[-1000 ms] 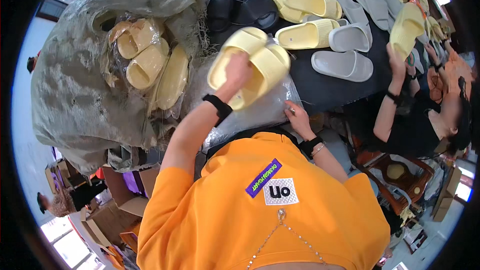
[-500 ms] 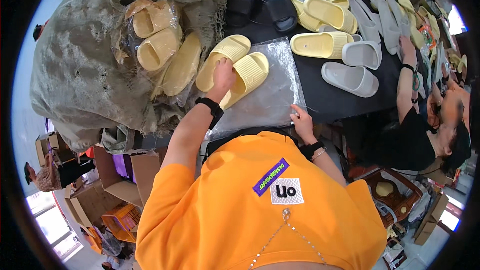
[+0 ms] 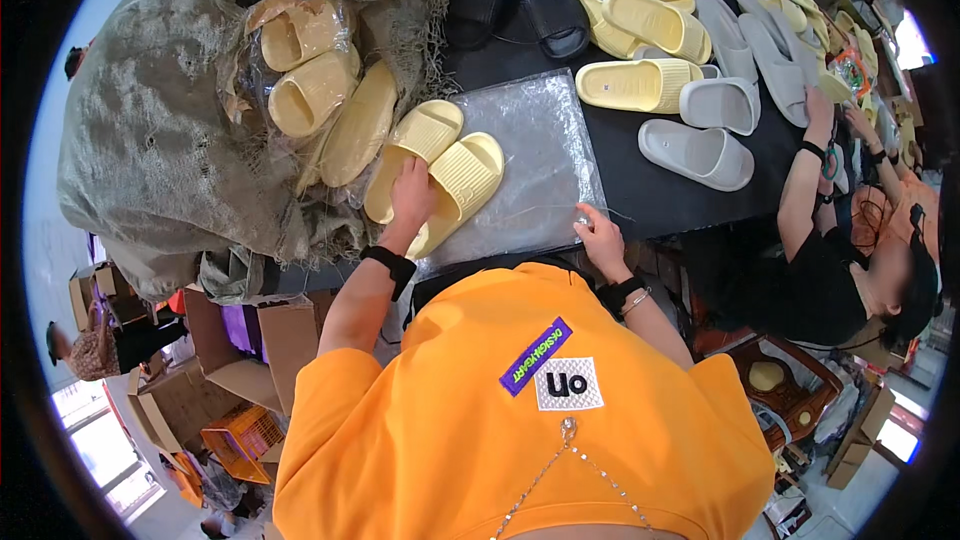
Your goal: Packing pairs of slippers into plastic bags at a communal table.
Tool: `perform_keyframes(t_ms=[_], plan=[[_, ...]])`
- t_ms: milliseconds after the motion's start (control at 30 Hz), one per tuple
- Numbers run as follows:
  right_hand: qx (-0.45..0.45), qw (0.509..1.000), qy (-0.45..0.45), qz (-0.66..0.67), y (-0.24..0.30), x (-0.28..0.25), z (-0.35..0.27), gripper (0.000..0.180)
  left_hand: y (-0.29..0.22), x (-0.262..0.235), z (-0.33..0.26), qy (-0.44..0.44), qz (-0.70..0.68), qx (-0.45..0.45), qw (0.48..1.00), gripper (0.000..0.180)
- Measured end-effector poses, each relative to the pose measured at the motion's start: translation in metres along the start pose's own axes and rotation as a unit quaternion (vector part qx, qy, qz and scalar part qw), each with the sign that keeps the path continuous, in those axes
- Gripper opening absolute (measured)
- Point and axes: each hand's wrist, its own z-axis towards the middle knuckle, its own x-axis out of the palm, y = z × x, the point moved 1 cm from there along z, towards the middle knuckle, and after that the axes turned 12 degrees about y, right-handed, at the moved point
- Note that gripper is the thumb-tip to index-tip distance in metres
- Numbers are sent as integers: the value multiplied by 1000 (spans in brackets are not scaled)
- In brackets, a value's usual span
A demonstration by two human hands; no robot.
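Note:
A pair of pale yellow slide slippers (image 3: pixel 465 175) lies side by side at the left part of a clear plastic bag (image 3: pixel 545 145) on the black-covered table. My left hand (image 3: pixel 412 198) is closed on the pair, its fingers at the inner sides where the two slippers meet. The fingertips are partly hidden inside. My right hand (image 3: pixel 602 242) pinches the bag's near right edge, where a thin loose strand runs across. Beyond my left hand, another yellow pair (image 3: pixel 315 95) in clear wrapping rests against a grey-green woven sack (image 3: pixel 150 150), with a yellow slipper (image 3: pixel 360 125) beside it.
Black slides (image 3: pixel 552 8) lie at the back. Yellow slippers (image 3: pixel 630 86) and grey slippers (image 3: pixel 697 155) spread to the right. A co-worker's arm (image 3: pixel 805 180) reaches over the table's right side. Below left stand an open cardboard box (image 3: pixel 285 350) and an orange crate (image 3: pixel 240 440).
My left hand has drawn the yellow pair toward me and slightly left across the bag. My right index finger, stretched out before, is now bent to the bag's edge.

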Motion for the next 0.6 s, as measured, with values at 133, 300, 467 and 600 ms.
perform_keyframes(t_ms=[133,300,467,600], plan=[[-139,951,-105,-257,6,-5,-5,58,-22,-11,0,9,-1,40,999,15],[-185,926,-2,-330,-6,10,0,74,-54,11,-17,79,-16,145,986,14],[-185,939,21,-289,-6,5,-3,70,-53,6,-9,44,-12,111,993,11],[-93,990,93,-53,24,-23,9,68,-80,-32,1,29,-34,150,988,13]])
